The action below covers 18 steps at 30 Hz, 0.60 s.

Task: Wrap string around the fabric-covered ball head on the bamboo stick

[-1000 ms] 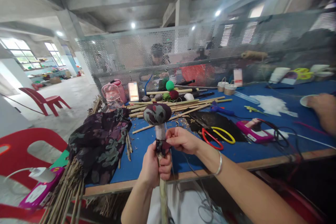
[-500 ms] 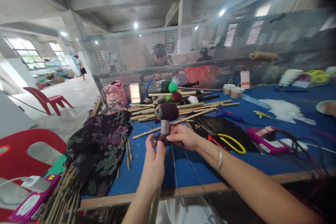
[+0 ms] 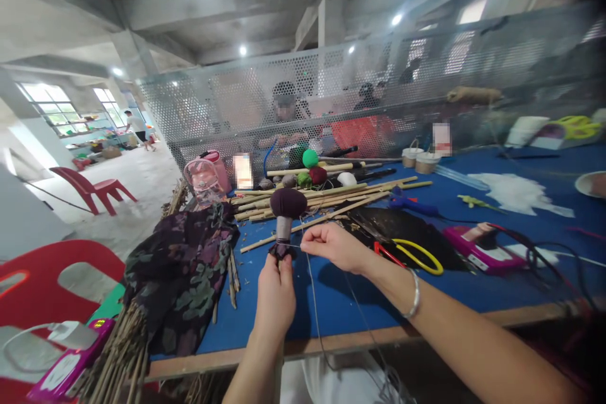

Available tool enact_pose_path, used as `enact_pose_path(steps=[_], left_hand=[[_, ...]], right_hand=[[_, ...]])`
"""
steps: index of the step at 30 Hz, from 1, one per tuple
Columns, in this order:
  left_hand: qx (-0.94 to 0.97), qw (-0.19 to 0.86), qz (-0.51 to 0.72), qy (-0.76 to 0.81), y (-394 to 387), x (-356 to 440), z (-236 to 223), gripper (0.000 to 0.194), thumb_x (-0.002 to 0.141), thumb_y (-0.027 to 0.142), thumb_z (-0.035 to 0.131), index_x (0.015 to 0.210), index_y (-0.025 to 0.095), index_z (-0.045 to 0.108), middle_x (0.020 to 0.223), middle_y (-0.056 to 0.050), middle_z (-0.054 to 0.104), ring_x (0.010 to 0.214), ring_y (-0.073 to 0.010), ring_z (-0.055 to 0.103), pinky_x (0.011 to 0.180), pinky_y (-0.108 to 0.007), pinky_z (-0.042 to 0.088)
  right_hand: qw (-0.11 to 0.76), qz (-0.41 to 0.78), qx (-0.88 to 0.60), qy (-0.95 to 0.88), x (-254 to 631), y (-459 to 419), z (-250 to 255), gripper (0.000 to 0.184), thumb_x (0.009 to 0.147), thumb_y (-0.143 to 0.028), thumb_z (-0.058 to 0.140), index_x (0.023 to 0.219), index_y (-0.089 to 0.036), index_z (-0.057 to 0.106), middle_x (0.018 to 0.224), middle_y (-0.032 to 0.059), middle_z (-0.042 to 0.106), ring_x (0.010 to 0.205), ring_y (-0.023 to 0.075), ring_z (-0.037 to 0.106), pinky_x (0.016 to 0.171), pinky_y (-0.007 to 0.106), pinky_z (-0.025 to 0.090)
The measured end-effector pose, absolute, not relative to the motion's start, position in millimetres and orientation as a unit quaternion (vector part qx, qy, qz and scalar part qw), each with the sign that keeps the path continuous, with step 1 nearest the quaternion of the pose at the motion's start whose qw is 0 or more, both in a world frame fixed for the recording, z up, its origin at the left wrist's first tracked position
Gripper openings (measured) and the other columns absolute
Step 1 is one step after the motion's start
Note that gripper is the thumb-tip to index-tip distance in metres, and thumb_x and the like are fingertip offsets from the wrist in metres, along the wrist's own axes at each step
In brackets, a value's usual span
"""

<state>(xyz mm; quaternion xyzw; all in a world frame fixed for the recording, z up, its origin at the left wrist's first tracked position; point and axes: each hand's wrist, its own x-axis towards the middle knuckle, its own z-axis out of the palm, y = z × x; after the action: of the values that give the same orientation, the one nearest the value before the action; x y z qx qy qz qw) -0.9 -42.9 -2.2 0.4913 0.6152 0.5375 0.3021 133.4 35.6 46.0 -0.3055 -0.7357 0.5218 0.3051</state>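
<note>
Upright in my left hand (image 3: 276, 293) is a dark purple cloth-covered ball (image 3: 288, 202) with a grey wrapped neck and gathered cloth edges below it. My left fingers and thumb pinch it at the gathered cloth. My right hand (image 3: 334, 247), just to the right, pinches a thin grey cord (image 3: 294, 245) that stretches tight from the base of the neck. More cord hangs from there over the table's front edge. Dark patterned cloth (image 3: 182, 278) lies left of my hands. Scissors with yellow and red handles (image 3: 419, 257) lie near my right forearm.
Several wooden sticks (image 3: 331, 199) lie behind my hands on the blue table (image 3: 326, 322). A green ball (image 3: 310, 158) and a pink bag (image 3: 208, 177) are farther back, before a perforated metal screen (image 3: 227, 101). Purple power strips (image 3: 487, 252) and a blue-handled tool (image 3: 414, 207) are around.
My right hand has drawn away from the neck to the right, pulling the cord taut. The ball has turned and shifted slightly left. A distant person has walked into fuller view.
</note>
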Motion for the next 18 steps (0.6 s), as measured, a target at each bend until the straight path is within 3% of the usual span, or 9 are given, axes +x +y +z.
enact_pose_path(steps=[6,13,18], left_hand=[[0.426,0.440,0.599,0.515,-53.8,0.2,5.6,0.030,0.079,0.049,0.048,0.084,0.020,0.043,0.058,0.006,0.038,0.041,-0.0052,0.032,0.037,-0.017,0.022],[0.302,0.614,0.614,0.394,-63.3,3.7,15.5,0.036,0.073,0.050,0.055,0.076,0.021,0.035,0.058,0.008,0.038,0.037,-0.0012,0.025,0.034,-0.012,0.019],[0.258,0.750,0.537,0.286,-55.4,2.1,8.3,0.039,0.063,0.048,0.059,0.075,0.021,0.033,0.051,0.010,0.030,0.034,-0.0007,0.013,0.029,-0.011,0.014]], right_hand=[[0.289,0.588,-0.258,-0.710,136.7,40.0,60.7,0.025,0.067,-0.034,0.066,0.065,-0.011,0.056,0.045,-0.0071,0.039,0.040,0.0032,0.027,0.039,0.020,0.017],[0.286,0.701,-0.142,-0.638,114.6,58.4,30.2,0.027,0.061,-0.033,0.072,0.067,-0.012,0.056,0.051,-0.0065,0.046,0.035,0.0008,0.028,0.033,0.017,0.016],[0.273,0.758,-0.089,-0.586,119.3,61.7,14.0,0.037,0.061,-0.028,0.073,0.091,-0.016,0.056,0.048,-0.0097,0.044,0.033,0.0003,0.022,0.031,0.016,0.012]])
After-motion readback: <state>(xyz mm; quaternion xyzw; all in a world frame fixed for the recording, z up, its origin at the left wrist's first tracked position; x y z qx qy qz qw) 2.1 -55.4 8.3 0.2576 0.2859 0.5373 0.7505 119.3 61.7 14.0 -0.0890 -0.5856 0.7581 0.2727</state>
